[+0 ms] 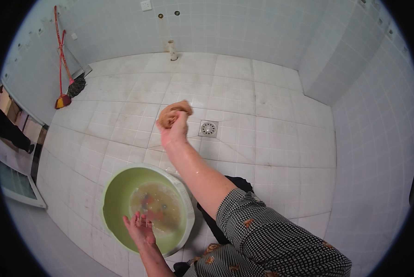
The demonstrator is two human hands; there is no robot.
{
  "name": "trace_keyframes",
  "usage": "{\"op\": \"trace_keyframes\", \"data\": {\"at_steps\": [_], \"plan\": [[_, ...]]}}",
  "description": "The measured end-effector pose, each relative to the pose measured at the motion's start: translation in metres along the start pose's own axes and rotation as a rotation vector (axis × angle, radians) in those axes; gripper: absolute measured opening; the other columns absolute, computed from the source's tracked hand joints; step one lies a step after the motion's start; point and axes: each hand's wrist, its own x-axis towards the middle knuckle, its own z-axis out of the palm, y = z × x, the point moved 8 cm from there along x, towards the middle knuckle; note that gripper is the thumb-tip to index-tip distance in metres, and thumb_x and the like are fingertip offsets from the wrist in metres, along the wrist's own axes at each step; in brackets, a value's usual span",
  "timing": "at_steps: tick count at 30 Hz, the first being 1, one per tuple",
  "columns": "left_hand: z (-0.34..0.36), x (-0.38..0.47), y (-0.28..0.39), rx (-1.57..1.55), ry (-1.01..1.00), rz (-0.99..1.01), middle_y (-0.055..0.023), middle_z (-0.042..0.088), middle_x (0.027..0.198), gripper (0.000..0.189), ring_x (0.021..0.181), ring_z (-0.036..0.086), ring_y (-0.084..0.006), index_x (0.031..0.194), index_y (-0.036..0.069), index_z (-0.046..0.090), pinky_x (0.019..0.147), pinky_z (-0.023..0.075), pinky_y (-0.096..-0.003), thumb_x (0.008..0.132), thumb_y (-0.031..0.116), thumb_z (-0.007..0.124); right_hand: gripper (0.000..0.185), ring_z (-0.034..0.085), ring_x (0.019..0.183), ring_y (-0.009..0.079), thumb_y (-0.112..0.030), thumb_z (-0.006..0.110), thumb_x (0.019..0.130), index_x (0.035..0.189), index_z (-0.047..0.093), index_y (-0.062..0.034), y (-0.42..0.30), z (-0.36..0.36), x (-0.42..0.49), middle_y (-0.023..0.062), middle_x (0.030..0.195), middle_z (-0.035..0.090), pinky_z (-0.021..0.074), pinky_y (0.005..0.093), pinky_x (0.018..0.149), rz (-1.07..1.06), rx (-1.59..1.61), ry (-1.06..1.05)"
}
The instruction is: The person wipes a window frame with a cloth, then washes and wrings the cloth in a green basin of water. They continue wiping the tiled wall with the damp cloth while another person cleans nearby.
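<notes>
My right hand [175, 128] is stretched out above the tiled floor, gripping a bunched wet brown cloth [169, 112]. The cloth's edges look slightly blurred. My left hand [142, 229] is held over the near side of a light green plastic basin [118, 194], palm up, with its fingers apart and nothing in it. Cloudy brownish water [169, 197] lies in the bottom of the basin. Reddish and dark shapes show dimly through it; what they are I cannot tell.
A square metal floor drain [208, 128] sits right of the cloth. A broom [63, 101] and a mop [77, 86] lean in the far left corner, by a dustpan [85, 71]. A pipe stub [172, 51] rises near the back wall. At the left doorway, a person's leg [13, 131] shows.
</notes>
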Motion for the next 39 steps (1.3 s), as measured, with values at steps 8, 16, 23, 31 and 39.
{"op": "trace_keyframes", "data": {"at_steps": [8, 16, 23, 31, 39], "plan": [[0.005, -0.005, 0.001, 0.001, 0.006, -0.01, -0.0059, 0.057, 0.102, 0.078, 0.079, 0.058, -0.0165, 0.146, 0.026, 0.011, 0.062, 0.0464, -0.0309, 0.084, 0.014, 0.058, 0.045, 0.041, 0.125, 0.0219, -0.038, 0.045, 0.086, 0.126, 0.044, -0.0168, -0.021, -0.006, 0.003, 0.0025, 0.13, 0.046, 0.0221, 0.049, 0.107, 0.107, 0.001, 0.153], [0.01, -0.003, 0.003, -0.043, -0.073, -0.025, -0.0039, 0.056, 0.105, 0.061, 0.083, 0.056, -0.0169, 0.139, 0.02, 0.032, 0.071, 0.0426, -0.0324, 0.085, 0.026, 0.06, 0.028, 0.049, 0.098, 0.0154, -0.025, 0.06, 0.075, 0.1, 0.051, -0.0183, 0.055, -0.017, -0.062, -0.0015, 0.104, 0.053, 0.0333, 0.0416, 0.091, 0.393, -0.598, -0.032], [0.025, -0.004, 0.03, -0.25, -0.242, 0.035, -0.0064, 0.058, 0.114, 0.045, 0.101, 0.057, -0.0199, 0.128, 0.013, 0.048, 0.084, 0.0459, -0.0357, 0.091, 0.038, 0.051, 0.042, 0.057, 0.084, 0.0147, -0.011, 0.058, 0.076, 0.117, 0.051, -0.0083, 0.14, -0.079, -0.167, 0.0042, 0.094, 0.058, 0.0472, 0.0307, 0.071, 0.813, -0.985, -0.404], [0.029, 0.001, 0.024, -0.246, -0.317, 0.007, -0.0119, 0.059, 0.117, 0.041, 0.103, 0.06, -0.0231, 0.123, 0.001, 0.05, 0.09, 0.0483, -0.0347, 0.094, 0.03, 0.046, 0.036, 0.057, 0.081, 0.015, -0.008, 0.059, 0.075, 0.11, 0.053, -0.0058, 0.158, -0.118, -0.193, 0.0058, 0.093, 0.058, 0.0471, 0.0293, 0.068, 0.893, -1.148, -0.406], [0.029, 0.002, 0.028, -0.24, -0.268, 0.09, -0.011, 0.06, 0.114, 0.04, 0.1, 0.06, -0.0208, 0.122, 0.001, 0.051, 0.087, 0.0489, -0.0339, 0.094, 0.029, 0.048, 0.037, 0.057, 0.08, 0.0169, -0.004, 0.06, 0.071, 0.107, 0.054, -0.0053, 0.156, -0.117, -0.189, 0.0057, 0.091, 0.057, 0.048, 0.0318, 0.068, 0.932, -1.07, -0.393]]}}
